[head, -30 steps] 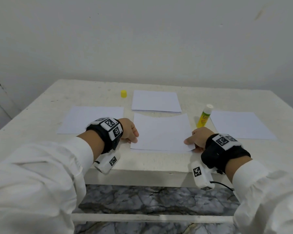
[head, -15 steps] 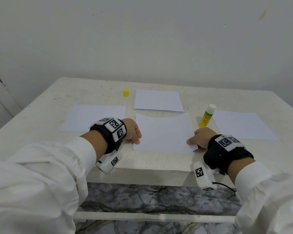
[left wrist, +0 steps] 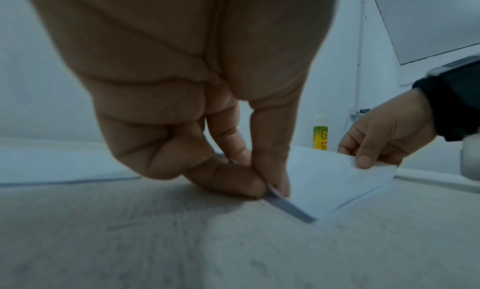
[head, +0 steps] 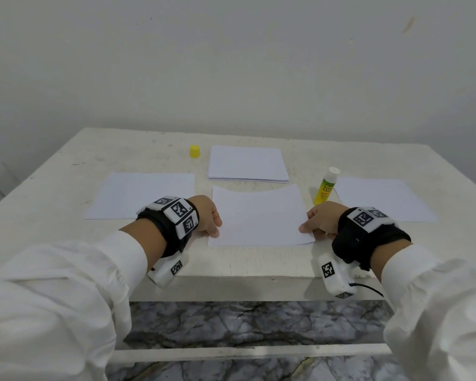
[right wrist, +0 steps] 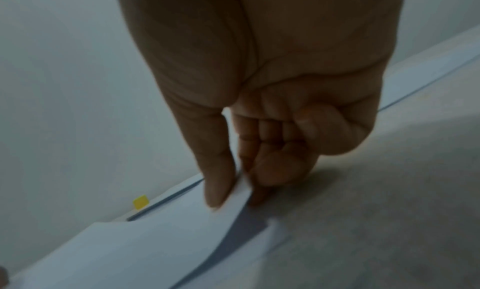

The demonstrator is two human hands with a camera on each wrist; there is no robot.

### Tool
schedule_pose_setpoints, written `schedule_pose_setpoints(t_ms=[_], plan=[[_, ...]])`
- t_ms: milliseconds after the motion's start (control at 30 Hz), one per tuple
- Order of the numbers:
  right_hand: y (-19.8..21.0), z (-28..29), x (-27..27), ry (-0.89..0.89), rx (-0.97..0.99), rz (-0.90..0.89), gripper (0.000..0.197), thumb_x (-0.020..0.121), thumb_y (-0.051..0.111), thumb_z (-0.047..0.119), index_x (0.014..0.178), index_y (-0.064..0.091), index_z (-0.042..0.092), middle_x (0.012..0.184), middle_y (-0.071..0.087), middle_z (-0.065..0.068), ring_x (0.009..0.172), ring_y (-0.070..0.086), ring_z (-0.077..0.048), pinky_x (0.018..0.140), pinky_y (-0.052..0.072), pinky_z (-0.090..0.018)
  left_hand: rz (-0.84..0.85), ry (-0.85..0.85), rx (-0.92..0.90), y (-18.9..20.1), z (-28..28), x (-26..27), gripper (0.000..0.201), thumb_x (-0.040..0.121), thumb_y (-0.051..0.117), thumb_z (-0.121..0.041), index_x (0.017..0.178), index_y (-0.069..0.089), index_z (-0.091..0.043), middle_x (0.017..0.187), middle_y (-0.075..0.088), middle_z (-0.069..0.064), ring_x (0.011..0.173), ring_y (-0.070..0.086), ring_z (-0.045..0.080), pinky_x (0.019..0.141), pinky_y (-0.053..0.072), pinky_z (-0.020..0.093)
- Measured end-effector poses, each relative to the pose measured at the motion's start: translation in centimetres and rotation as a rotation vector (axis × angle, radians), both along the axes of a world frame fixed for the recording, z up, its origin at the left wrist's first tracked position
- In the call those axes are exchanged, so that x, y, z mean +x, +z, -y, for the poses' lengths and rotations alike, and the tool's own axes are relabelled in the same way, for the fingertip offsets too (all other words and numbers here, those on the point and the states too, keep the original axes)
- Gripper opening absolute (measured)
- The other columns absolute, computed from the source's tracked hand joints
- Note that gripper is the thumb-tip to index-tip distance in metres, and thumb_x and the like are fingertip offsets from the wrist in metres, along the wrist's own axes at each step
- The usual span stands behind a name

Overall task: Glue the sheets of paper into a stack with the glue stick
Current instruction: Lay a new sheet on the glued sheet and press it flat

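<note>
A white sheet of paper [head: 259, 215] lies near the table's front edge, its side edges lifted a little. My left hand [head: 208, 217] pinches its left edge [left wrist: 275, 193] between thumb and forefinger. At the opposite side my right hand [head: 319, 221] pinches the right edge [right wrist: 241, 190]. An uncapped glue stick [head: 326, 187] with a yellow-green label stands upright just beyond my right hand. Its yellow cap [head: 194, 151] sits at the back of the table. A stack of sheets [head: 248, 164] lies behind the held sheet.
Two single sheets lie flat on the white table [head: 231, 262], one sheet at the left [head: 138, 193] and another at the right [head: 382, 199]. A plain wall stands behind the table. Marbled floor shows below the front edge.
Both hands keep their pinch on the sheet's sides. The sheet has shifted slightly on the table, and the head view has moved a little.
</note>
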State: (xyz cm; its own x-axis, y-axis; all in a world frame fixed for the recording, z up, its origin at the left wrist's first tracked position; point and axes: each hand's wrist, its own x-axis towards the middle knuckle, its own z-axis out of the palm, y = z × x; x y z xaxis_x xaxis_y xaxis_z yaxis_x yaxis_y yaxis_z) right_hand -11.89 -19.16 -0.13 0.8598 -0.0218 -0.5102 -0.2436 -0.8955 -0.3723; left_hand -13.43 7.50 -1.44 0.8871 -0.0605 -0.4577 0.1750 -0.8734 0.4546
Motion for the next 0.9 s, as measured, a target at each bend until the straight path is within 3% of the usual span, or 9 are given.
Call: schedule_pose_setpoints(t_ms=[67, 200, 333, 433, 600, 800, 900], plan=[[0.1, 0.6, 0.1, 0.011, 0.046, -0.003, 0.027, 0.084, 0.069, 0.020, 0.067, 0.050, 0.013, 0.065, 0.059, -0.004, 0.054, 0.048, -0.014, 0.049, 0.035, -0.020, -0.004, 0.002, 0.003, -0.1, -0.1, 0.1, 0.022, 0.080, 0.075, -0.010, 0.101, 0.067, -0.011, 0.069, 0.059, -0.005, 0.058, 0.056, 0.003, 0.045, 0.043, 0.008], [0.3, 1.0, -0.1, 0.023, 0.096, 0.021, 0.033, 0.084, 0.070, 0.012, 0.061, 0.046, 0.015, 0.062, 0.061, -0.003, 0.050, 0.052, -0.010, 0.040, 0.036, -0.014, -0.007, 0.006, 0.004, -0.2, -0.1, 0.1, 0.019, 0.079, 0.076, -0.011, 0.095, 0.066, -0.014, 0.069, 0.059, -0.005, 0.057, 0.056, 0.003, 0.044, 0.042, 0.008], [0.1, 1.2, 0.0, 0.011, 0.130, 0.034, 0.033, 0.082, 0.071, 0.009, 0.062, 0.046, 0.015, 0.061, 0.060, -0.003, 0.049, 0.054, -0.010, 0.037, 0.037, -0.012, -0.011, 0.011, -0.002, -0.3, -0.1, 0.2, 0.019, 0.078, 0.077, -0.010, 0.093, 0.066, -0.014, 0.069, 0.060, -0.004, 0.057, 0.057, 0.004, 0.045, 0.042, 0.010], [-0.4, 1.2, -0.1, -0.021, 0.166, 0.040, 0.031, 0.079, 0.073, 0.005, 0.065, 0.047, 0.015, 0.060, 0.058, -0.005, 0.050, 0.054, -0.014, 0.044, 0.044, -0.016, -0.010, 0.020, -0.014, -0.4, -0.2, 0.3, 0.017, 0.078, 0.077, -0.010, 0.089, 0.066, -0.016, 0.068, 0.062, -0.003, 0.055, 0.057, 0.003, 0.042, 0.040, 0.008], [-0.6, 1.3, -0.3, -0.057, 0.209, 0.048, 0.028, 0.079, 0.071, 0.000, 0.067, 0.049, 0.011, 0.055, 0.053, -0.005, 0.031, 0.047, -0.006, 0.036, 0.037, -0.011, -0.001, 0.033, -0.025, -0.6, -0.4, 0.3, 0.017, 0.077, 0.078, -0.010, 0.086, 0.066, -0.018, 0.067, 0.063, -0.002, 0.055, 0.057, 0.003, 0.042, 0.040, 0.007], [-0.7, 1.5, -0.5, -0.101, 0.268, 0.063, 0.028, 0.078, 0.072, -0.002, 0.065, 0.051, 0.011, 0.053, 0.052, -0.005, 0.028, 0.046, -0.005, 0.034, 0.036, -0.010, -0.006, 0.046, -0.024, -0.6, -0.4, 0.3, 0.017, 0.076, 0.078, -0.010, 0.085, 0.067, -0.018, 0.068, 0.063, -0.001, 0.056, 0.058, 0.004, 0.044, 0.041, 0.009], [-0.7, 1.6, -0.5, -0.121, 0.291, 0.057, 0.020, 0.079, 0.072, -0.002, 0.073, 0.056, 0.009, 0.057, 0.053, -0.006, 0.029, 0.047, -0.004, 0.035, 0.037, -0.011, -0.003, 0.053, -0.024, -0.6, -0.4, 0.3, 0.017, 0.076, 0.079, -0.011, 0.084, 0.067, -0.020, 0.069, 0.064, -0.001, 0.057, 0.059, 0.005, 0.049, 0.042, 0.012]])
